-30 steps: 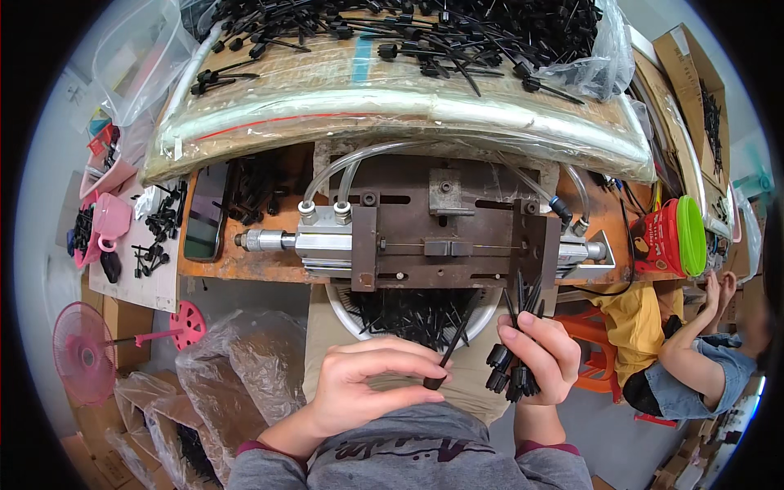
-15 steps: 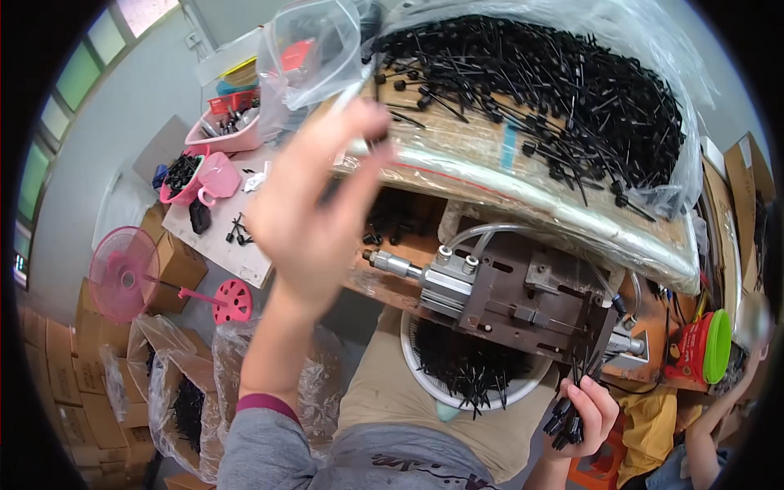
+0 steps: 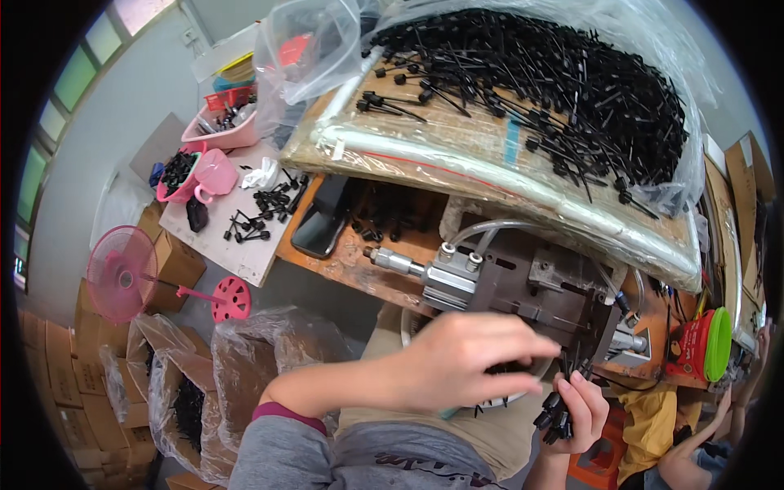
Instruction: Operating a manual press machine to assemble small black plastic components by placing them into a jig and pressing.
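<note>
Keep that right hand [image 3: 576, 408] clenched on the black pins [image 3: 554, 415] while your empty, loosely spread left hand [image 3: 469, 359] feeds the press [image 3: 523, 286] at 12 o'clock.

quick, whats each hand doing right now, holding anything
Left hand: fingers loosely curled above the white bowl; whether it holds anything cannot be told.
Right hand: closed on a bunch of black plastic parts.

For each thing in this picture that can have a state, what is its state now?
left hand: blurred, fingers spread, held over the white tub, grip unclear
right hand: closed around a bundle of black parts
bundle of black parts: held upright in the fist
white tub: mostly hidden
pink fan: lying tilted on the cardboard boxes
</note>
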{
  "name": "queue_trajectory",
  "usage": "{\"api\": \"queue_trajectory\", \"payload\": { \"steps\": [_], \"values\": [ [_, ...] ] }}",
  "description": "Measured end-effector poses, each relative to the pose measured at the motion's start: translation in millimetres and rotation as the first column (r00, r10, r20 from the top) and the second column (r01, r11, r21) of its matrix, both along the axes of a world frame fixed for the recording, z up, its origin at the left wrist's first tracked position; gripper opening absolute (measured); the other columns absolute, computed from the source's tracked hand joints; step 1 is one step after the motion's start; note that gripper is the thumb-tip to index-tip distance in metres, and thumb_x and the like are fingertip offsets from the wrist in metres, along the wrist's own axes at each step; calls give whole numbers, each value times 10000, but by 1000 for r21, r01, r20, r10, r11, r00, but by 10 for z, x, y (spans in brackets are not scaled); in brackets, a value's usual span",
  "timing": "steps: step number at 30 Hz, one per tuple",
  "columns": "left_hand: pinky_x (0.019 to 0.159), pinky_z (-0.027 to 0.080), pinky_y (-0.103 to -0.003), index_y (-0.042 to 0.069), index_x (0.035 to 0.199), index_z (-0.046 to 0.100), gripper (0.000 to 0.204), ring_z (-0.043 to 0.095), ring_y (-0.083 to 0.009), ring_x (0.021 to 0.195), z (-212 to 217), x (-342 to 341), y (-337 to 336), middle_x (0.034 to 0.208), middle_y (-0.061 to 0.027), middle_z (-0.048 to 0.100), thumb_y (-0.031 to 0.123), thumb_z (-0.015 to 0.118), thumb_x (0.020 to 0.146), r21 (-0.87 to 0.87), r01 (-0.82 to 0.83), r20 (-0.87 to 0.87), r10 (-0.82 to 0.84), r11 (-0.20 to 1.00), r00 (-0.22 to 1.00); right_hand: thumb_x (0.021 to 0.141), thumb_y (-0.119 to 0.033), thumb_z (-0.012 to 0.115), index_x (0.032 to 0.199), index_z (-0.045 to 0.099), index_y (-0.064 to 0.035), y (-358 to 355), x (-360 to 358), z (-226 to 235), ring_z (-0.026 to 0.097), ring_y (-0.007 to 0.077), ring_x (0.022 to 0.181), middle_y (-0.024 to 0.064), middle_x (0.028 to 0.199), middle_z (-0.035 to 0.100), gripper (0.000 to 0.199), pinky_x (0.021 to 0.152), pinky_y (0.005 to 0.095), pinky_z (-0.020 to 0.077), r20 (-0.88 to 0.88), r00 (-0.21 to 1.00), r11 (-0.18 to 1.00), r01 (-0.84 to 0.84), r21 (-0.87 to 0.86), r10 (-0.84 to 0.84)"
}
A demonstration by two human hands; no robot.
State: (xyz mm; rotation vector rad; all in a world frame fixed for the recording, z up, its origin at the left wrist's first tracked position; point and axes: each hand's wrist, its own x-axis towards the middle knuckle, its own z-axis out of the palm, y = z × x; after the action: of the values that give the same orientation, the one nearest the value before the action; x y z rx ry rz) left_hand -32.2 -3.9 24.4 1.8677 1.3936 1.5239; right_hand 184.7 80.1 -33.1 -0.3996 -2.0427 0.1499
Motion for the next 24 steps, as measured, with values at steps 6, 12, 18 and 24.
{"api": "queue_trajectory", "payload": {
  "steps": [6, 12, 18, 24],
  "values": [
    [713, 594, -271, 2, 1102, 699, 345, 685, -169, 829, -237, 300, -15, 964, -113, 693, 48, 806, 778, -163, 124, 267, -78, 979, 961, 744, -80, 717, 968, 721, 30, 45, -79, 48, 695, 265, 743, 182, 1055, 702, 250, 617, 310, 564, 68, 988, 990, -136, -22, 137],
    [694, 581, -286, -2, 1106, 713, 398, 672, -189, 837, -335, 412, -119, 984, -113, 677, 8, 824, 724, -88, -56, 105, 65, 995, 992, 722, -83, 695, 964, 741, 21, 89, -99, -14, 692, 253, 733, 177, 1063, 707, 267, 641, 300, 567, 55, 977, 971, -199, -135, 208],
    [700, 600, -259, 7, 1056, 738, 364, 660, -161, 834, -345, 382, -100, 991, -96, 629, -20, 822, 703, -121, -82, 102, 95, 989, 990, 745, 13, 799, 965, 708, -7, 79, -86, -10, 710, 235, 801, 177, 1011, 703, 238, 642, 299, 564, -188, 962, 885, -257, -389, 197],
    [710, 618, -257, 21, 992, 754, 308, 674, -151, 864, -414, 432, -107, 1050, -107, 616, 25, 849, 699, -145, -32, 166, 56, 989, 985, 922, -82, 648, 1027, 558, 20, 82, -175, 34, 627, 185, 689, 170, 1053, 573, 172, 581, 280, 554, -588, 809, 453, -521, -724, -10]
  ]
}}
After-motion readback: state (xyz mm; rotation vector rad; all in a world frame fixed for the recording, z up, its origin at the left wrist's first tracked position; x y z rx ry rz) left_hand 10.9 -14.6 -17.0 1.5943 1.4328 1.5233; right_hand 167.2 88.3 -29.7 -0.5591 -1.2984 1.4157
